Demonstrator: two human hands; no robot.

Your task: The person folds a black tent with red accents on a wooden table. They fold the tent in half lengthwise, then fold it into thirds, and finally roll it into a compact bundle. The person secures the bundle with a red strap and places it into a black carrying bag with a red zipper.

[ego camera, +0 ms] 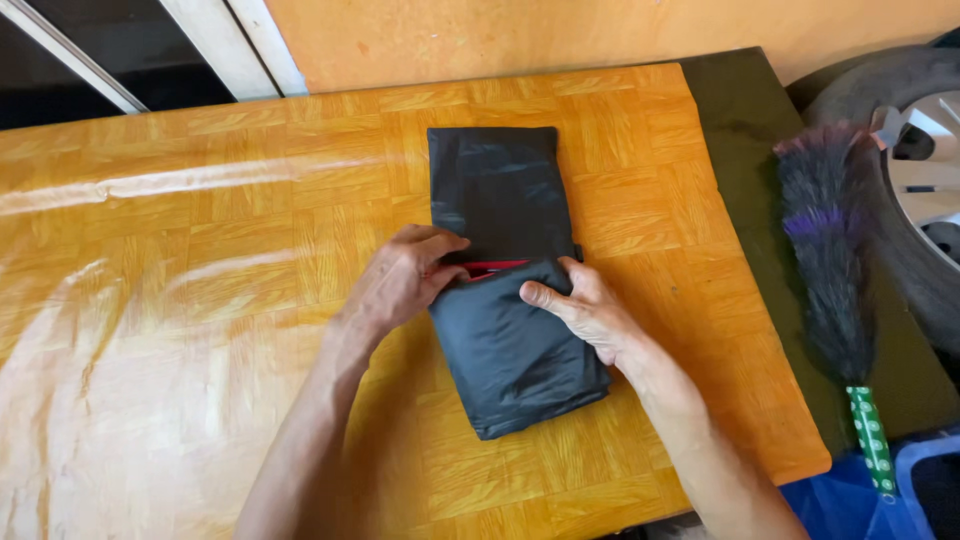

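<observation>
Left hand [405,280] fingers pinched the folded dark grey fabric bundle [505,290] at its red strip [492,268]; right hand [585,310] pressed flat, fingers together, on the glossy orange wooden table [200,250].

- No pkgs, signs or screens in view on or around the wooden worktop [200,300].
- Only label-like item: a small dark tab [578,252] on the right edge of the folded dark fabric [510,350], approx. mid-length, just above the right hand [585,310]; too small to tell more.
- Thin red strip [492,268] shows at the fold btwn both hands, next to the left hand [405,280] fingertips; can't tell if it's a label or trim.
</observation>
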